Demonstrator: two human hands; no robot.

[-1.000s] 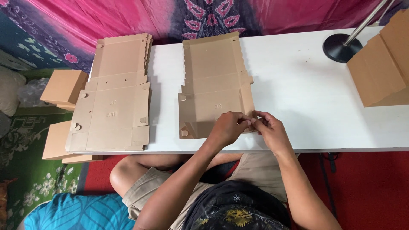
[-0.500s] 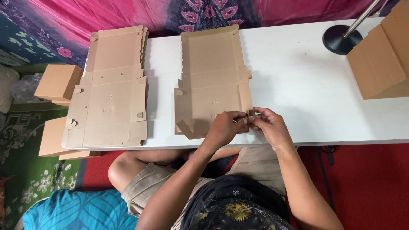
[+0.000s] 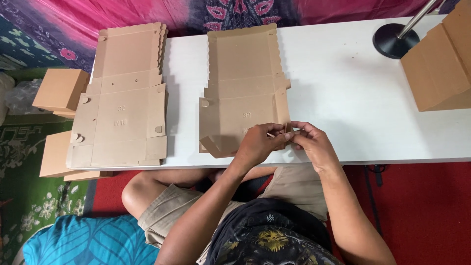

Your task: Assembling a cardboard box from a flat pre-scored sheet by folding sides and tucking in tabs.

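A white worktop point(image 3: 343, 98) runs across the head view, with pink and purple patterned cloth hanging behind it, a red floor under it on the right and a green patterned rug point(image 3: 24, 196) on the left.

In the middle of the worktop lies a flat cardboard box blank point(image 3: 243, 73), unfolded, its long axis running from the near edge toward the far edge, the scalloped end pointing away from the person. Its near left flap is bent up off the surface. Both hands work at its near right corner, so the blank stretches away from them, up and to the left in the view.

The left hand point(image 3: 260, 145) lies over the near part of the blank, fingers curled, pinching a small cardboard tab point(image 3: 287, 130) at that corner. The right hand point(image 3: 311, 145) comes in from the right, just beside and touching the left, its fingertips closed on the same tab. Neither hand is spread open; both are drawn tight on the cardboard.

To the left, well apart, sits a stack of flat blanks point(image 3: 122, 98), lined up the same way. Beyond the left end of the worktop, lower down, are folded brown boxes point(image 3: 59, 91). At the far right stands a black round lamp base point(image 3: 392, 41) with a thin pole, and beside it a large cardboard piece point(image 3: 441, 64) standing upright. The person sits with knees under the near edge
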